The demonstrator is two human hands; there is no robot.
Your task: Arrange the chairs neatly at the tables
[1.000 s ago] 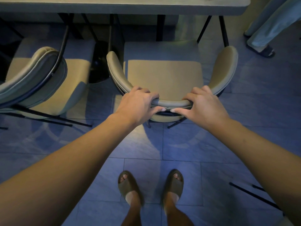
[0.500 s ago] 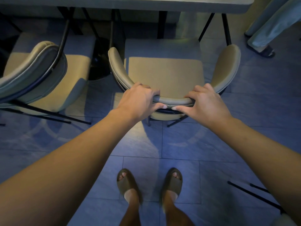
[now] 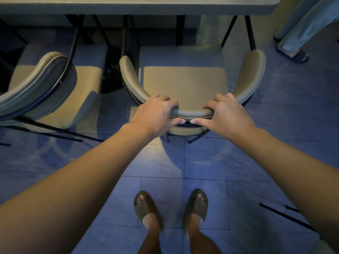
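A beige padded chair with a curved backrest faces the grey table straight ahead, its seat front under the table edge. My left hand grips the top of the backrest left of centre. My right hand grips the same rail right of centre, thumbs nearly meeting underneath. A second beige chair stands to the left, turned at an angle to the table, its backrest towards me.
Black table legs and a round base stand under the table between the chairs. Another person's legs and dark sandal are at the upper right. Thin black chair legs cross the tiled floor at lower right. My sandalled feet stand behind the chair.
The chair has slid a little further towards the table with both hands still on the backrest. My hands have moved slightly closer together.
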